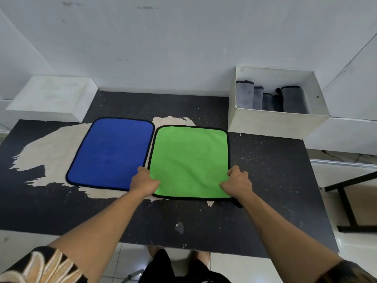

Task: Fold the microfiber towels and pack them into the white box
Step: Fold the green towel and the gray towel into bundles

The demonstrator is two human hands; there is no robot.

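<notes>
A green microfiber towel (189, 158) with black trim lies flat on the dark table. My left hand (143, 181) grips its near left edge and my right hand (237, 181) grips its near right edge, fingers curled on the cloth. A blue towel (111, 153) lies flat just left of the green one, almost touching it. The open white box (273, 123) stands at the back right of the table and holds several folded grey towels (267, 99) standing upright.
The dark table (265, 180) has a worn pale patch under the towels. A white box lid (55, 97) lies at the back left. A white wall rises behind. A black frame (346, 201) stands on the floor to the right.
</notes>
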